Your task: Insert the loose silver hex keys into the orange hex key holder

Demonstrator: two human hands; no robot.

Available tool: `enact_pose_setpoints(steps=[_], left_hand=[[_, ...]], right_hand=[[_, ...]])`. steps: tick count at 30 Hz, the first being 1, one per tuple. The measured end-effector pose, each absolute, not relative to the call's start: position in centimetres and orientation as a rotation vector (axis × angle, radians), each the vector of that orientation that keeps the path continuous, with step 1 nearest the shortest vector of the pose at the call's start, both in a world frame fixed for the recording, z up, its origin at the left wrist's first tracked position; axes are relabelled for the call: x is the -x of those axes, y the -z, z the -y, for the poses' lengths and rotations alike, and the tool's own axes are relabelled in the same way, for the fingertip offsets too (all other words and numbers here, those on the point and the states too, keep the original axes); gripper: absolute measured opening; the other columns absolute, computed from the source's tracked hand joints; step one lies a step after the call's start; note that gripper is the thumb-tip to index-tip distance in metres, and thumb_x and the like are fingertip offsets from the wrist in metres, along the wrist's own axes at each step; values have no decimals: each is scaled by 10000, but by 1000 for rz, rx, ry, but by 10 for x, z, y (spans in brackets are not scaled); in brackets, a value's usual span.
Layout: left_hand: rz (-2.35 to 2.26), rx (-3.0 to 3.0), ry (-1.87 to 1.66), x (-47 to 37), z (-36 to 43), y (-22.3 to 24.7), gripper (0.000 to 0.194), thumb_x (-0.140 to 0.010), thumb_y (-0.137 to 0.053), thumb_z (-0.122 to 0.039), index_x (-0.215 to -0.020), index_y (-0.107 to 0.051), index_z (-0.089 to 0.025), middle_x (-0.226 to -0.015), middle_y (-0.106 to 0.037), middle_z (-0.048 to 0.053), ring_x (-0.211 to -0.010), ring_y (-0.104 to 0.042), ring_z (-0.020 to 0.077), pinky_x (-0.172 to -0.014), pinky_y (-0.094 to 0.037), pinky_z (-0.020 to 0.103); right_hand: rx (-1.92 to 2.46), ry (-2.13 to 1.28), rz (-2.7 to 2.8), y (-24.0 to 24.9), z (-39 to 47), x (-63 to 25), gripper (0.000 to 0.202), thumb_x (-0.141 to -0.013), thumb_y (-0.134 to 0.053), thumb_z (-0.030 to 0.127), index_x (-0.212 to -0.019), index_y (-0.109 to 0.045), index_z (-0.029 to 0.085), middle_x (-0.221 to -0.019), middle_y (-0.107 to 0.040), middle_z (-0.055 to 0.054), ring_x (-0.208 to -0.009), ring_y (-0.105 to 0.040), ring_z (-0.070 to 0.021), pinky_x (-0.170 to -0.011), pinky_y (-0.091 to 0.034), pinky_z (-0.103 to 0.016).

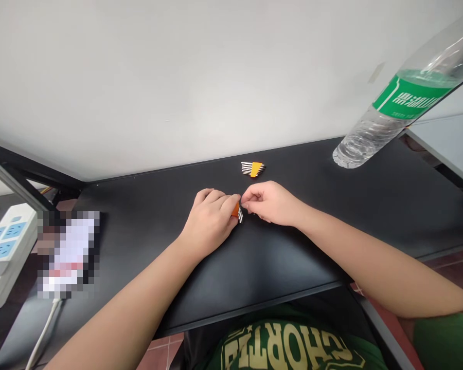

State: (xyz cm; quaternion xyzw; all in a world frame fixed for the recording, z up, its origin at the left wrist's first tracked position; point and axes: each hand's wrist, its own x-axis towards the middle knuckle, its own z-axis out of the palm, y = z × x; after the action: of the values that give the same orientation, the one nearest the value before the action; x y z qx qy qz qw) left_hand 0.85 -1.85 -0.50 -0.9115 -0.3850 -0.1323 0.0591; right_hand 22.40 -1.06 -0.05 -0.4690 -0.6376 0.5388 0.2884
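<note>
My left hand (pixel 212 220) is wrapped round an orange hex key holder (pixel 235 210) on the black table. The short silver ends of several hex keys (pixel 241 215) stick out on its right side. Close by on the right, my right hand (pixel 269 203) has thumb and fingertips pinched together beside these ends. Whatever lies in that pinch is too small or hidden to make out. Beyond both hands, a second hex key set (pixel 256 169) with a yellow-orange holder rests on the table, its silver keys fanned to the left.
A large water bottle (pixel 412 95) with a green label stands at the back right. To the left are a blurred-out device (pixel 71 252) with a white cable (pixel 42 331) and a white power strip (pixel 7 252). A pale wall (pixel 158 87) rises behind the black table (pixel 139 205).
</note>
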Motion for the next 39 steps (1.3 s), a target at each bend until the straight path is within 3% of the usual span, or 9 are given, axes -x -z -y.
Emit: enact_pose_setpoints(steps=[2, 5, 14, 21, 29, 34, 39], left_hand=[[1181, 2776, 386, -9, 19, 5, 319, -919, -551, -162, -1219, -630, -233, -985, -753, 50, -1030, -666, 235, -1079, -427, 464], [1263, 2793, 403, -8, 18, 4, 323, -906, -583, -180, -1223, -624, -230, -990, -755, 46, -1048, -667, 238, -1056, -441, 456], [1376, 2812, 606, -2, 15, 7, 342, -897, -650, -238, -1237, -619, -216, -1050, -755, 37, -1040, -678, 211, -1046, -456, 414], [1357, 2808, 595, -3, 16, 3, 336, -920, -623, -253, -1255, -626, -231, -1029, -759, 43, -1051, -674, 221, -1042, -438, 422], [1386, 2829, 568, -9, 21, -1, 343, -885, -640, -243, -1227, -641, -275, -1065, -756, 35, -1002, -651, 215, -980, -436, 412], [1378, 2853, 571, -8, 20, 0, 371, -884, -633, -225, -1254, -618, -260, -1036, -743, 30, -1010, -648, 214, -983, -444, 402], [1395, 2891, 555, -4, 16, 5, 434, -885, -606, -176, -1313, -582, -242, -1074, -732, 33, -1054, -653, 211, -996, -472, 392]], right_hand=[[1210, -1665, 1465, 5, 8, -220, 25, -838, -677, 172, -834, -653, 168, -701, -637, 4, -496, -511, -93, -438, -421, -233], [1074, -1824, 1215, 9, 6, -219, 90, -857, -716, 214, -867, -649, 156, -758, -673, -26, -540, -566, -101, -459, -497, -234], [811, -1915, 1168, 8, 12, -224, 265, -816, -833, 292, -940, -653, 142, -808, -733, -50, -657, -681, -138, -593, -610, -279], [855, -1809, 1298, 8, 12, -223, 272, -838, -809, 335, -915, -605, 173, -658, -651, 26, -535, -595, -109, -491, -530, -235], [1108, -1628, 1569, 12, 10, -220, 369, -845, -780, 484, -807, -559, 191, -623, -579, 53, -480, -479, -80, -447, -373, -215], [1259, -1202, 1867, 6, 10, -228, 391, -946, -640, 551, -809, -597, 187, -704, -597, 21, -616, -505, -113, -576, -387, -265], [1488, -460, 2310, 8, 5, -243, 215, -959, -658, 377, -1004, -655, 167, -1074, -656, -123, -956, -599, -255, -733, -435, -359]])
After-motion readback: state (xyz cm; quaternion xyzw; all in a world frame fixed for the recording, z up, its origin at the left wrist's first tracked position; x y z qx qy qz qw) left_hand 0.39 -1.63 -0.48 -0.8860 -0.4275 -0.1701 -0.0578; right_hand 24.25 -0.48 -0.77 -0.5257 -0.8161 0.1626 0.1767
